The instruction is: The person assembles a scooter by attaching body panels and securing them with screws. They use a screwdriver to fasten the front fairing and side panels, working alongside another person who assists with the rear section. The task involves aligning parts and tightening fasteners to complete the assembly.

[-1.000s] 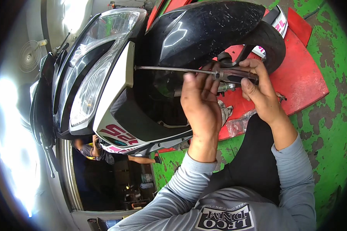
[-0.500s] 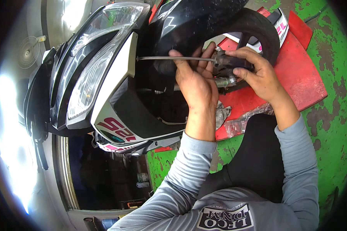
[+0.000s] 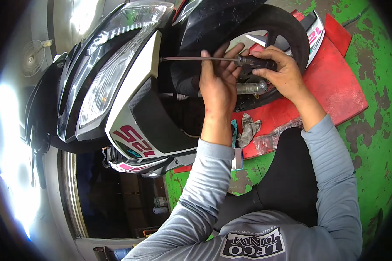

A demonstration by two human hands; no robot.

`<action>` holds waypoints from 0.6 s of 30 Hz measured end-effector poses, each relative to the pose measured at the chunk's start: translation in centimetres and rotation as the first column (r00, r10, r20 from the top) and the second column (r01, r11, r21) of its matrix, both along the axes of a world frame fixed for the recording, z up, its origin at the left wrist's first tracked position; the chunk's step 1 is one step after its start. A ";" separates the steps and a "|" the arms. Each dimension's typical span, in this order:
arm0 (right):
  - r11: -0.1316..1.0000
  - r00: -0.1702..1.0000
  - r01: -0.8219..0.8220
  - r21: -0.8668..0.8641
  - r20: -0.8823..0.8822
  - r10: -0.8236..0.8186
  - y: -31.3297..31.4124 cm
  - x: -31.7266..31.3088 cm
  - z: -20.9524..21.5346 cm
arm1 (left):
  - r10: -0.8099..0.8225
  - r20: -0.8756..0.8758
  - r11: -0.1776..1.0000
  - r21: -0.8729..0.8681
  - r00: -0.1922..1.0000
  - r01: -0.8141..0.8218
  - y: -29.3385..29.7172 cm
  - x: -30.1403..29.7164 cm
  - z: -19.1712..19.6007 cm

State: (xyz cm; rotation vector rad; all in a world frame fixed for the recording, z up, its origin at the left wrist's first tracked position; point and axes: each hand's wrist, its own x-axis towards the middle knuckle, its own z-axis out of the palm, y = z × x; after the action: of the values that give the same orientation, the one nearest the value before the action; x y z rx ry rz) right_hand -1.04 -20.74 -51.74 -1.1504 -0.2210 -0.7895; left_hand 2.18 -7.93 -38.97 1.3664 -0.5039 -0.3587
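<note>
Black-handled, with a long thin metal shaft, the screwdriver (image 3: pixel 241 61) had risen a little in the view over the last second, yet its tip remained at the edge of the cream-white front panel (image 3: pixel 150 48) of the scooter. Whether it sat in a fastener could not be told, but the work at that edge seemed unfinished. The right hand (image 3: pixel 283 71) gripped the handle with bent fingers and thumb; the left hand (image 3: pixel 220 89) was open, palm up, the shaft crossing its spread fingers near the thumb. The black front tyre (image 3: pixel 301 39) now showed more fully than before, beneath the glossy black fender (image 3: pixel 213 21). Just below the handle ran a ribbed silver suspension part (image 3: pixel 248 89), which, with the wheel, appeared to leave the hands little spare room. On the red platform (image 3: pixel 344 87) lay a crumpled grey rag (image 3: pixel 248 129) and a clear plastic bag (image 3: pixel 265 143), the latter just beside the person's black-clad knee (image 3: pixel 289 150). Worn green floor (image 3: pixel 370 143) spread beyond, and the clear headlight (image 3: pixel 109 82) stood left of the panel.
</note>
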 end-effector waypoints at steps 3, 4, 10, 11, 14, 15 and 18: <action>0.993 0.992 -0.116 0.007 -0.048 0.117 -0.5 0.0 -0.2 | -0.006 0.090 1.000 0.004 0.996 0.006 0.9 -1.1 -1.5; 0.968 0.968 -0.232 0.095 -0.076 0.239 -0.3 -0.4 0.1 | 0.019 0.146 0.999 0.034 0.989 -0.024 1.0 -1.6 -1.9; 0.897 0.930 -0.358 0.258 0.013 0.368 0.0 0.2 -0.5 | 0.129 0.298 0.985 0.068 0.946 -0.156 -0.3 -2.4 -1.6; 0.959 0.977 -0.213 0.188 0.071 0.203 0.6 1.2 -1.1 | 0.139 0.280 0.986 0.054 0.950 -0.160 -0.8 -2.6 -1.4; 0.935 0.975 -0.221 0.278 0.075 0.209 1.3 0.4 -0.8 | 0.156 0.249 0.986 0.011 0.956 -0.164 -0.4 -2.1 -1.5; 0.889 0.954 -0.295 0.351 0.049 0.297 1.1 -0.2 -0.6 | 0.162 0.241 0.986 -0.008 0.957 -0.165 0.1 -1.9 -1.7; 0.660 0.696 -0.574 0.485 -0.136 0.705 -1.5 -1.4 -1.3 | 0.190 0.229 0.982 -0.040 0.955 -0.186 -0.6 -2.0 -1.7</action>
State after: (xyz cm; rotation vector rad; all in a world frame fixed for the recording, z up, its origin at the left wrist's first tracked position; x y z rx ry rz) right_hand -2.39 -22.28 -53.03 -0.6891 -0.1711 0.0163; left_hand 0.14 -8.51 -40.70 1.4338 -0.5627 -0.0374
